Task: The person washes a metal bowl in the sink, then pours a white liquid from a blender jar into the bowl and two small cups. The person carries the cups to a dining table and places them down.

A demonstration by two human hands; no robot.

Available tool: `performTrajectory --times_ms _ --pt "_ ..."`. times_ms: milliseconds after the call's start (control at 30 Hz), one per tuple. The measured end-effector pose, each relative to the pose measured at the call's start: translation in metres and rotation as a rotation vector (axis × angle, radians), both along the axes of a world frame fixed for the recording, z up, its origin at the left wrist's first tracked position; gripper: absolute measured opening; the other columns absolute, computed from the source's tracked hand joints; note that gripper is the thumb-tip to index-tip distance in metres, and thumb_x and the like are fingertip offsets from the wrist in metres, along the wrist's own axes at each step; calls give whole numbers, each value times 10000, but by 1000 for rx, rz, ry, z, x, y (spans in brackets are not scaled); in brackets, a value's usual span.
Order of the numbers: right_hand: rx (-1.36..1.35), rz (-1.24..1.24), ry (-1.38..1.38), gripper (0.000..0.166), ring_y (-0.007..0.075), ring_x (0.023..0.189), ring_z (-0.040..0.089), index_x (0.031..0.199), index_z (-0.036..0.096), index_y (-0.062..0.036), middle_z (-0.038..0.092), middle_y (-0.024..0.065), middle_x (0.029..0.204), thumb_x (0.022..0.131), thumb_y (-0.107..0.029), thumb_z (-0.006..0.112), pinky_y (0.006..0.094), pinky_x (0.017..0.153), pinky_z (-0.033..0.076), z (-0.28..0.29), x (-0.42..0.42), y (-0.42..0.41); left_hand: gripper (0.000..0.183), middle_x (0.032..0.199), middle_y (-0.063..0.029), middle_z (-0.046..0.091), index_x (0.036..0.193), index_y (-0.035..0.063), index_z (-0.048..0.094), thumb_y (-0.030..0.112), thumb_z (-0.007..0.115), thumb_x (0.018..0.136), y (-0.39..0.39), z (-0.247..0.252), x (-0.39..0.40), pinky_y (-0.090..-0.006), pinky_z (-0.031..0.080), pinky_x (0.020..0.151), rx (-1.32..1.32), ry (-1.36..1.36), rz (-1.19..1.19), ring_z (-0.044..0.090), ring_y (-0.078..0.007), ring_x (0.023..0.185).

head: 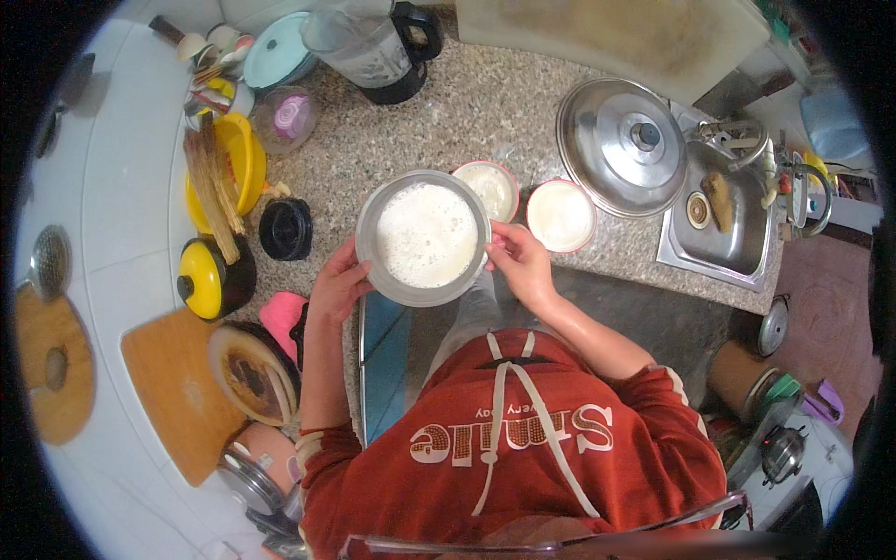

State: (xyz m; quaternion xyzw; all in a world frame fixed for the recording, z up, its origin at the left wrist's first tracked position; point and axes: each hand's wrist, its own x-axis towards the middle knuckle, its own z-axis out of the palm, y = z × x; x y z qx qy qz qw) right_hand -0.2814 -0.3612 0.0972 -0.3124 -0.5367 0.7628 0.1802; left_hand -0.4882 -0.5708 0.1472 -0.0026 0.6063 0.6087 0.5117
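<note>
A round metal pot [423, 297] with frothy white liquid [428, 238] inside is held up between my two hands near the counter's front edge. My left hand [339, 280] grips its rim and wall on the left. On the right side, my right hand [519, 264] pinches the pot at its edge. Just beyond it stands a red-rimmed bowl [490, 187] with pale, bubbly liquid, partly hidden by the pot. A second red-rimmed bowl [561, 215], holding whitish liquid, sits right of my right hand.
A blender jug [364, 49] with white residue stands at the back. The large metal lid [623, 147] lies beside the sink [728, 210]. Along the left are a yellow basin [245, 161], a black cup [285, 229], a yellow-lidded pot [206, 278] and a wooden cutting board [182, 392].
</note>
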Motion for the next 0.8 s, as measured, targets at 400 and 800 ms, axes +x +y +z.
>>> performTrajectory --times_ms 400,800 --pt "292 306 -115 282 104 590 584 1098 599 26 611 47 754 819 -10 616 242 557 478 12 -80 40 607 1262 -42 524 1401 93 353 94 605 849 -20 -17 -12 -307 506 818 179 -30 185 557 -155 1059" --pt "532 496 -170 288 88 658 574 1101 583 42 608 25 811 820 -11 613 239 567 484 -37 -205 65 509 1172 -10 560 1363 181 429 38 546 889 -19 -61 -51 -326 482 785 163 -14 493 567 -136 976"
